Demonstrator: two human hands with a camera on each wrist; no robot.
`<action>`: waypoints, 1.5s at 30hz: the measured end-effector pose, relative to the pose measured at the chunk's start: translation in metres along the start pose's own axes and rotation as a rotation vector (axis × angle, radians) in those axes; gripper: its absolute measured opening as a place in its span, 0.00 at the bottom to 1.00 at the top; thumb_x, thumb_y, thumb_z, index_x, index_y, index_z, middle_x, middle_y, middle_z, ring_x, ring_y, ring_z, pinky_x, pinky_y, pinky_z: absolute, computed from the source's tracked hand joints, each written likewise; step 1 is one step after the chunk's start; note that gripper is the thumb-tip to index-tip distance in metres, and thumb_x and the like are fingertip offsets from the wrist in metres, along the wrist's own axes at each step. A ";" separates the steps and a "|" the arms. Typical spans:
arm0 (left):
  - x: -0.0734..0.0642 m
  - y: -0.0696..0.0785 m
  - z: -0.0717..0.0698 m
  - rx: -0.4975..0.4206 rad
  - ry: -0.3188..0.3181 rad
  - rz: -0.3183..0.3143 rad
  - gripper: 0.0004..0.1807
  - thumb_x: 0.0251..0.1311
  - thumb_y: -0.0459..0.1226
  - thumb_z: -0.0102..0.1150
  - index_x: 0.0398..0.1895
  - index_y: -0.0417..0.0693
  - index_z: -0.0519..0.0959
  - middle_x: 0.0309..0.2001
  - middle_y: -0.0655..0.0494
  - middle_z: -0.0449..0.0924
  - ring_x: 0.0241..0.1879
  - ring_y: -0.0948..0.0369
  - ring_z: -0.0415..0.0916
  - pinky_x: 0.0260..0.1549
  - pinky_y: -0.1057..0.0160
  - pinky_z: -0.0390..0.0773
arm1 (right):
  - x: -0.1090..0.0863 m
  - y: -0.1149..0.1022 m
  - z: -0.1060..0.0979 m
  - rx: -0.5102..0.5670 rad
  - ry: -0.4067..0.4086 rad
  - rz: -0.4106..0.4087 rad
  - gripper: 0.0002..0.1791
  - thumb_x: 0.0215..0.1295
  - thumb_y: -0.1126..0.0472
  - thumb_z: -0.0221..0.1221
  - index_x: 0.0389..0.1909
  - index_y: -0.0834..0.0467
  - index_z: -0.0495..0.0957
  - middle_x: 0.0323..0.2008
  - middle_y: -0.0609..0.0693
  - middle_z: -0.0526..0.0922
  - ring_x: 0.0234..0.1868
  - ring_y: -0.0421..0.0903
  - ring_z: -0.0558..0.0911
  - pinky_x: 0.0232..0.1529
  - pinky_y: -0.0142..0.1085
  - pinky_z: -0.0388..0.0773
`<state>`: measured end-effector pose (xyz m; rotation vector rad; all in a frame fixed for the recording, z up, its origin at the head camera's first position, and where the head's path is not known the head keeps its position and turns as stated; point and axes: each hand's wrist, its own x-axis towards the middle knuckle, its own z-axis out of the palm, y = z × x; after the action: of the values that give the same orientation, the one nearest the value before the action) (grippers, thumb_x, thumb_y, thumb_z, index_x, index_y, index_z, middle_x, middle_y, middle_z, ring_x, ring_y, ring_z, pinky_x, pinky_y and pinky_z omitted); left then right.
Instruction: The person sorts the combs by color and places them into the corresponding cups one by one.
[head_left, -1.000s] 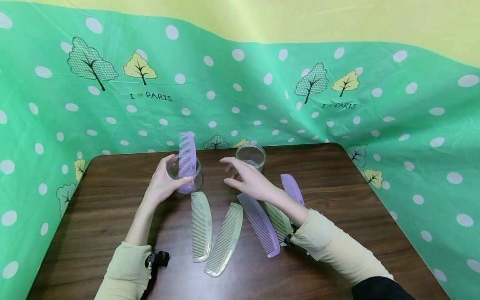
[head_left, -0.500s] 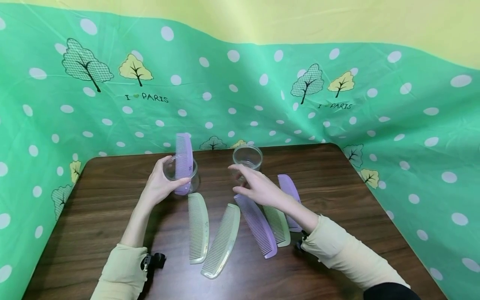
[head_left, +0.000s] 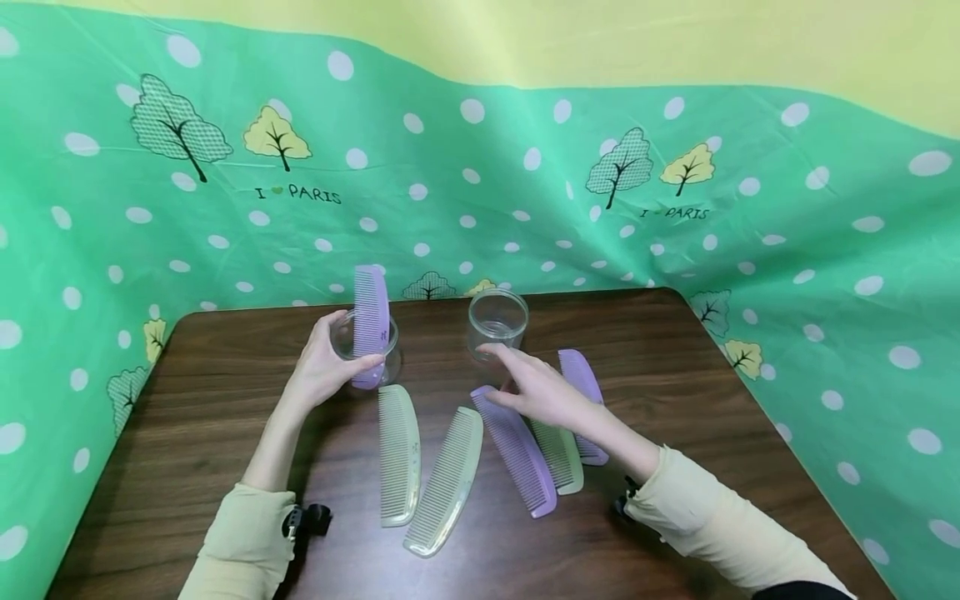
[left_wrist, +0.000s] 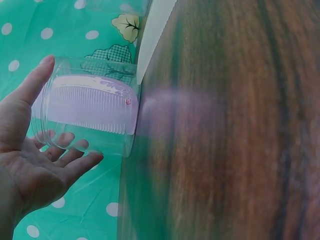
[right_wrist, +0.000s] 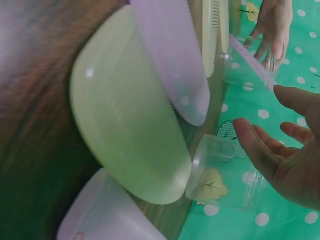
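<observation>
On the left of the table, my left hand (head_left: 321, 367) grips a clear cup (head_left: 393, 364) round its side. A purple comb (head_left: 371, 312) stands upright inside that cup, its top above the rim; the left wrist view shows its lower end (left_wrist: 95, 102) through the wall. My right hand (head_left: 543, 392) hovers with relaxed fingers and holds nothing. Below it lie a purple comb (head_left: 521, 458) and a green comb (head_left: 564, 467), partly hidden by the hand. Another purple comb (head_left: 582, 379) lies to their right. Behind my right fingers stands a second clear cup (head_left: 498, 317) with no comb inside.
Two more green combs, one nearly straight (head_left: 401, 458) and one slanted (head_left: 447, 483), lie on the middle of the brown wooden table (head_left: 202, 417). A green polka-dot cloth (head_left: 420, 192) hangs behind the table's back edge and along its sides.
My right hand has moved right and toward me, from beside the second cup to above the purple and green combs. The left hand, its cup and the comb in it stay put.
</observation>
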<state>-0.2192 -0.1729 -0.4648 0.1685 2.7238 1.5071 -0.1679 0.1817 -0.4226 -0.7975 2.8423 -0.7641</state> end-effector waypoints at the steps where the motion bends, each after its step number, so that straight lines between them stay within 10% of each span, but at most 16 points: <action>1: 0.000 0.000 0.001 0.002 -0.001 -0.001 0.61 0.54 0.55 0.76 0.81 0.43 0.50 0.76 0.39 0.59 0.75 0.42 0.61 0.70 0.37 0.65 | -0.002 0.001 0.000 -0.005 -0.005 0.005 0.38 0.68 0.56 0.68 0.75 0.49 0.63 0.58 0.55 0.82 0.44 0.47 0.85 0.37 0.33 0.80; 45: 0.002 -0.003 0.000 0.002 0.019 -0.018 0.60 0.52 0.55 0.77 0.81 0.46 0.51 0.77 0.41 0.60 0.76 0.44 0.60 0.73 0.38 0.62 | -0.041 -0.005 0.034 -0.215 -0.047 0.212 0.55 0.44 0.50 0.82 0.75 0.52 0.65 0.70 0.65 0.72 0.65 0.63 0.79 0.44 0.57 0.84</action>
<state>-0.2210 -0.1739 -0.4671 0.1301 2.7331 1.5097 -0.1230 0.1841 -0.4515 -0.5146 2.9371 -0.4118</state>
